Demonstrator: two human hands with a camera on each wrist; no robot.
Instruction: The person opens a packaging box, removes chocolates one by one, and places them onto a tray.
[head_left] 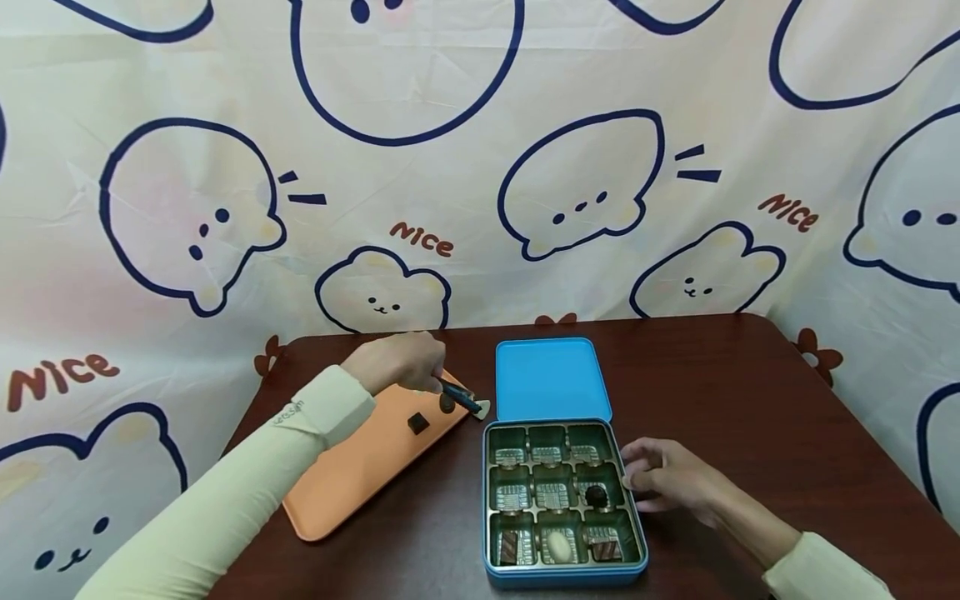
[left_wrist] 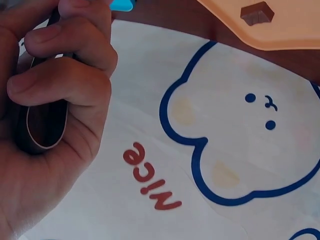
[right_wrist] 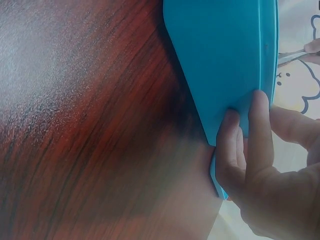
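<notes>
My left hand [head_left: 401, 362] grips a pair of dark tongs [head_left: 459, 393]; their looped end shows in the palm in the left wrist view. At the tongs' tips is a small pale piece [head_left: 483, 409], just past the right edge of the orange tray [head_left: 352, 467]. A dark square chocolate [head_left: 418, 423] and a round brown one [head_left: 447, 403] lie on that tray. My right hand [head_left: 678, 479] touches the right side of the blue tin [head_left: 566, 577], with fingertips on its wall and the thumb at the rim [right_wrist: 272, 95].
The tin's gold insert has several compartments. A dark round chocolate [head_left: 596, 497] sits in the middle row; a striped bar [head_left: 509, 548], a white oval piece [head_left: 558, 547] and a striped dark piece [head_left: 604, 550] fill the front row. The blue lid [head_left: 552, 379] lies behind, on the brown table [head_left: 712, 400].
</notes>
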